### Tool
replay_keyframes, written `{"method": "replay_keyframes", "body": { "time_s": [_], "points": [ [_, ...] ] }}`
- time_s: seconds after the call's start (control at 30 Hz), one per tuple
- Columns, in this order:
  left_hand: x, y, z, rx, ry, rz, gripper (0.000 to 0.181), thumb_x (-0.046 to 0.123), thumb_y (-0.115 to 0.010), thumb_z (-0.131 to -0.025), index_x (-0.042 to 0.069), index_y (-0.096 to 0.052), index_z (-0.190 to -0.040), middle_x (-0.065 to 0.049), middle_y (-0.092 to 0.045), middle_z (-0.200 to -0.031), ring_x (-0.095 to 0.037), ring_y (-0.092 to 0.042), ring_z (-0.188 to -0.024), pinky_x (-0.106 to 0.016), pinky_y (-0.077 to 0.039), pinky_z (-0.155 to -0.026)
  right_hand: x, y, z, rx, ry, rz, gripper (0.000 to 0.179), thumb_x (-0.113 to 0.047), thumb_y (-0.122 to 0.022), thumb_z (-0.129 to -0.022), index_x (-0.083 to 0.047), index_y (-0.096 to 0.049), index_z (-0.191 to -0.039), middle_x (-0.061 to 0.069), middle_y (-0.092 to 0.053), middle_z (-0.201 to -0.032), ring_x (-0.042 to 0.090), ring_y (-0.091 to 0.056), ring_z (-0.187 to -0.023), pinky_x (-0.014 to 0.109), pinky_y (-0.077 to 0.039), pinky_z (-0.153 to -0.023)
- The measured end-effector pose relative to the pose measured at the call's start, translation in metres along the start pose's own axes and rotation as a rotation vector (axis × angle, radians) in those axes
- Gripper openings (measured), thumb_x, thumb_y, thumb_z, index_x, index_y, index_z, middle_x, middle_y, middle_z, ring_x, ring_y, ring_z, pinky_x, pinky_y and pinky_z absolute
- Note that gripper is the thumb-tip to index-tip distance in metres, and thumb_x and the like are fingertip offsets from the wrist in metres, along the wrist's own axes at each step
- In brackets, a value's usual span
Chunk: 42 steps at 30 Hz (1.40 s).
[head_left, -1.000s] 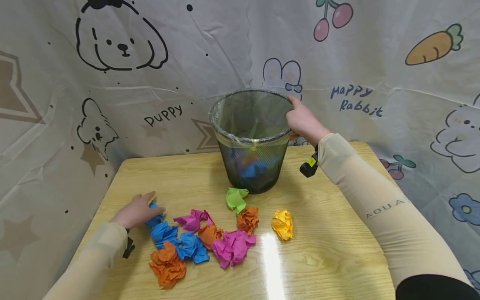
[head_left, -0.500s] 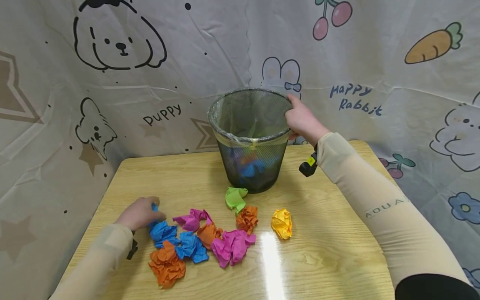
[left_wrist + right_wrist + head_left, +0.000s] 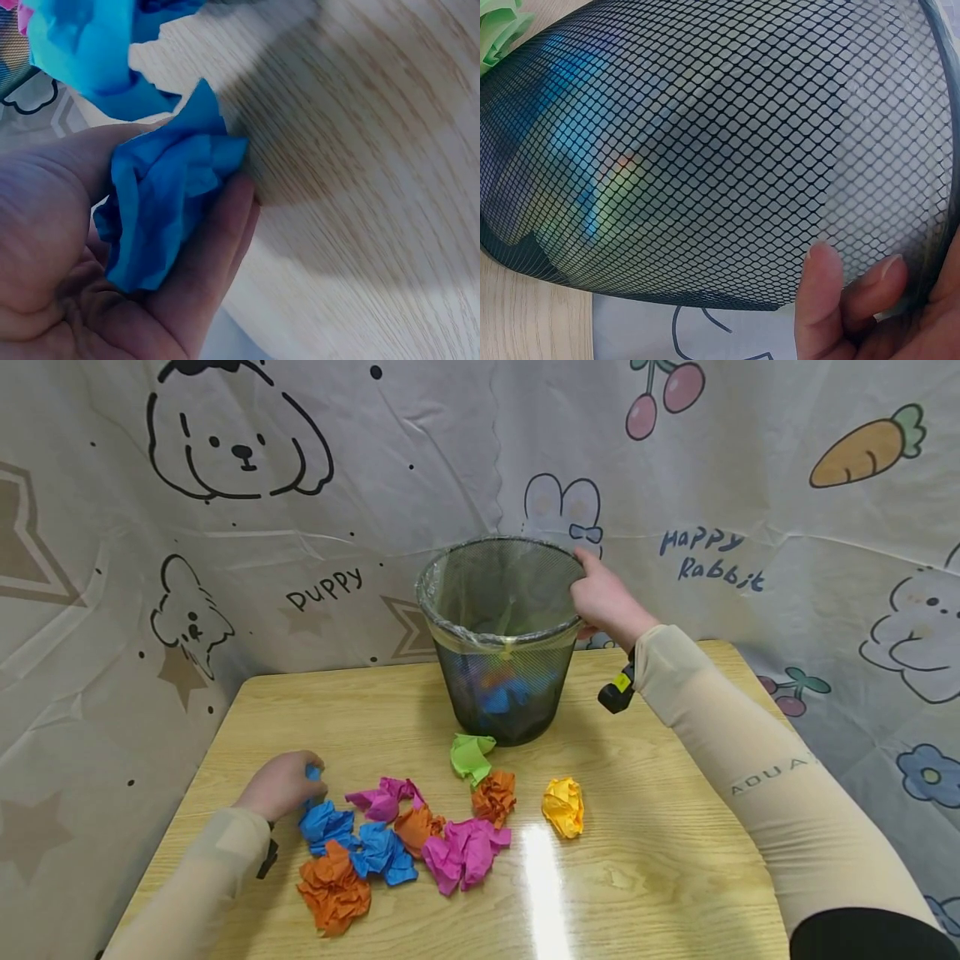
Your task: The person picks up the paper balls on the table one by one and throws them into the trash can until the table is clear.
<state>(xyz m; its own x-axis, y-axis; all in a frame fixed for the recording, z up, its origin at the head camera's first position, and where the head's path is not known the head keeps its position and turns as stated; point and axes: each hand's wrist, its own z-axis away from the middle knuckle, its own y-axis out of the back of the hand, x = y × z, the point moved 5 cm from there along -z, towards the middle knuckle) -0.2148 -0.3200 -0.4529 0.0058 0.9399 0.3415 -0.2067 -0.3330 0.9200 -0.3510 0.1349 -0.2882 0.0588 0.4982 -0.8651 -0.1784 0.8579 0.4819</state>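
Note:
My left hand (image 3: 279, 785) holds a crumpled ball of blue paper (image 3: 169, 199) between thumb and fingers, at the left of the table. Another crumpled blue paper (image 3: 327, 827) lies just in front of that hand, with a third blue paper (image 3: 384, 853) beside it. My right hand (image 3: 609, 600) grips the rim of a black mesh wastebasket (image 3: 536, 714) on its right side. In the right wrist view, fingertips (image 3: 820, 277) press against the mesh. The basket stands upright, lined with a clear bag, and blue and orange papers show through its wall.
Orange (image 3: 334, 890), magenta (image 3: 467, 856), green (image 3: 472, 758) and yellow (image 3: 563, 807) crumpled papers lie on the wooden table (image 3: 660, 843). The green one is right at the basket's foot. A printed curtain (image 3: 450, 443) hangs close behind the table.
My left hand, spread over the far blue paper ball a second ago, has closed its fingers around it and shifted slightly. The right hand and the basket keep their place.

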Motion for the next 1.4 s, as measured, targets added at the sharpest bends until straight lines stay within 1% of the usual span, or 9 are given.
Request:
{"method": "replay_keyframes", "body": {
  "time_s": [0.2,0.33,0.53,0.67,0.8,1.0,1.13,1.23,1.4],
  "points": [
    [-0.001,0.001,-0.001,0.009,-0.016,-0.005,0.029,0.011,-0.073,-0.090,-0.009,-0.068,-0.111,-0.027,-0.069,-0.110,-0.034,-0.064,-0.089,-0.056,-0.053,-0.083,0.000,0.000,-0.001,0.000,-0.002,0.001,0.073,-0.006,-0.026,-0.103,-0.029,0.001,-0.166,0.004,-0.002,-0.172,0.012,-0.032,-0.047,0.043,-0.059,-0.069],
    [0.002,0.006,-0.002,0.019,-0.031,0.010,0.029,0.012,-0.070,-0.092,-0.008,-0.067,-0.113,-0.025,-0.069,-0.109,-0.031,-0.063,-0.086,-0.054,-0.053,-0.081,0.000,0.000,0.000,-0.001,0.001,0.005,0.073,-0.006,-0.027,-0.103,-0.030,0.001,-0.166,0.004,-0.002,-0.172,0.012,-0.032,-0.047,0.042,-0.059,-0.068],
    [0.014,0.025,-0.010,0.096,-0.092,0.016,0.029,0.011,-0.067,-0.096,-0.008,-0.067,-0.117,-0.026,-0.069,-0.113,-0.037,-0.065,-0.095,-0.060,-0.051,-0.090,0.000,0.001,0.000,0.003,0.002,0.010,0.072,-0.006,-0.027,-0.104,-0.030,0.001,-0.166,0.004,-0.002,-0.172,0.011,-0.032,-0.046,0.041,-0.059,-0.065],
    [0.026,0.038,-0.014,0.131,-0.125,0.028,0.030,0.013,-0.066,-0.098,-0.007,-0.066,-0.120,-0.024,-0.070,-0.111,-0.032,-0.068,-0.090,-0.060,-0.051,-0.091,0.000,0.001,-0.001,0.009,0.002,0.006,0.073,-0.006,-0.027,-0.103,-0.029,0.000,-0.167,0.005,-0.003,-0.172,0.012,-0.032,-0.046,0.041,-0.059,-0.065],
    [0.038,0.050,-0.017,0.147,-0.139,0.038,0.033,0.015,-0.066,-0.100,-0.007,-0.064,-0.125,-0.022,-0.070,-0.109,-0.025,-0.070,-0.082,-0.057,-0.053,-0.088,0.000,0.000,-0.001,0.006,0.005,0.001,0.073,-0.005,-0.027,-0.103,-0.028,0.000,-0.167,0.005,-0.003,-0.172,0.012,-0.032,-0.046,0.041,-0.059,-0.066],
    [0.059,0.074,-0.018,0.195,-0.164,0.049,0.036,0.020,-0.063,-0.103,-0.001,-0.063,-0.132,-0.022,-0.068,-0.121,-0.033,-0.068,-0.096,-0.058,-0.052,-0.092,-0.001,0.000,0.001,0.001,0.015,-0.001,0.073,-0.005,-0.027,-0.103,-0.028,0.000,-0.167,0.004,-0.002,-0.172,0.012,-0.031,-0.046,0.041,-0.059,-0.066],
    [0.079,0.094,-0.020,0.238,-0.205,0.087,0.038,0.023,-0.061,-0.104,0.001,-0.063,-0.134,-0.020,-0.065,-0.123,-0.032,-0.065,-0.101,-0.056,-0.052,-0.091,-0.002,0.001,0.002,-0.004,0.017,-0.007,0.073,-0.005,-0.027,-0.102,-0.028,0.000,-0.167,0.004,-0.002,-0.172,0.012,-0.031,-0.047,0.041,-0.059,-0.066],
    [0.098,0.109,-0.021,0.287,-0.251,0.105,0.038,0.024,-0.062,-0.104,0.002,-0.064,-0.134,-0.018,-0.063,-0.126,-0.034,-0.061,-0.109,-0.056,-0.050,-0.094,-0.002,0.001,0.003,-0.007,0.017,-0.010,0.073,-0.005,-0.026,-0.103,-0.028,0.001,-0.166,0.004,-0.001,-0.172,0.011,-0.031,-0.047,0.041,-0.059,-0.066],
    [0.125,0.124,-0.021,0.321,-0.307,0.111,0.037,0.025,-0.063,-0.104,0.006,-0.064,-0.136,-0.015,-0.060,-0.133,-0.034,-0.057,-0.117,-0.056,-0.048,-0.099,-0.002,-0.001,0.003,-0.006,0.019,-0.004,0.073,-0.006,-0.026,-0.103,-0.028,0.001,-0.166,0.004,-0.001,-0.172,0.011,-0.033,-0.047,0.042,-0.059,-0.067]
  ]
}}
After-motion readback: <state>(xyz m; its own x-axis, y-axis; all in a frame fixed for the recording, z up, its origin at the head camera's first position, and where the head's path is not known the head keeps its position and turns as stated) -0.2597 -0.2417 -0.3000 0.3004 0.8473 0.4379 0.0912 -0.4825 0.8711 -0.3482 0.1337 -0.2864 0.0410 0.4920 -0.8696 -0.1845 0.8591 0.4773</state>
